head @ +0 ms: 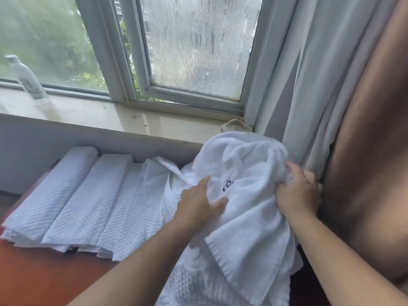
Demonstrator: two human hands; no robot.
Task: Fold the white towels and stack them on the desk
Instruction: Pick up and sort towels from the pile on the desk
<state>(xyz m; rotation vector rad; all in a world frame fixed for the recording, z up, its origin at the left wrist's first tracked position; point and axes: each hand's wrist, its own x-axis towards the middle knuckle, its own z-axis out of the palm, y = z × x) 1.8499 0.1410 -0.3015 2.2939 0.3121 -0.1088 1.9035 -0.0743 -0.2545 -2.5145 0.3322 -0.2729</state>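
Three folded towels lie side by side on the tabletop, unstacked; your left hand presses flat on a bunched towel that your right hand grips

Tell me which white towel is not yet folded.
The bunched towel with dark lettering, gripped by the right hand and touched by the left hand. The ribbed towels lie folded in a row on the desk.
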